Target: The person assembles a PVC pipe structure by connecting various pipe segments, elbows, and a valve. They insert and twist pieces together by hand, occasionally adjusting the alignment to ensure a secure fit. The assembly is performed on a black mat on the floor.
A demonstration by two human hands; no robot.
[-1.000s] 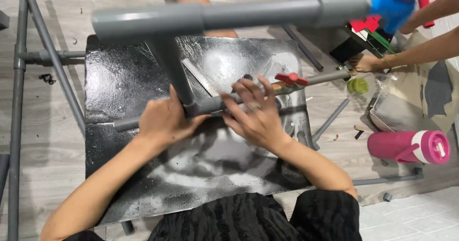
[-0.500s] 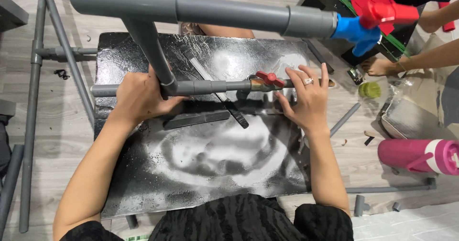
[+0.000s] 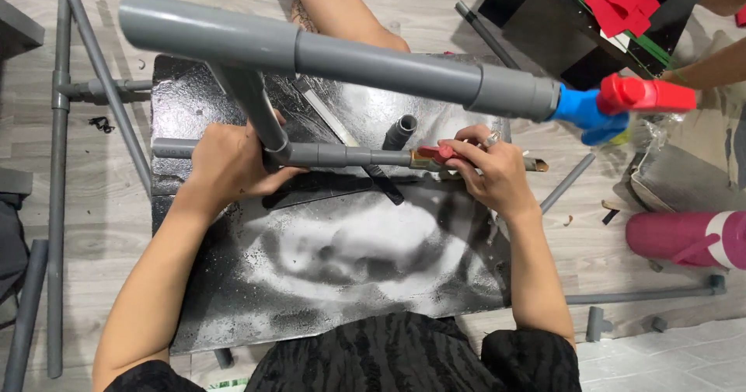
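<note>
Grey pipe frame (image 3: 342, 156) largely assembled: left hand (image 3: 225, 163) clamped around its joint, right hand (image 3: 493, 170) closed on the brass valve (image 3: 435, 157); loose pipes (image 3: 567, 182) remain unfitted.

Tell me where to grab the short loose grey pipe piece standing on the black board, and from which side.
Grip the short grey pipe piece around its upper wall, just below the open mouth, coming down from above and from the far side. It stands roughly upright with the opening up, and the horizontal grey pipe, held by the left hand and right hand, blocks the near side.
</note>
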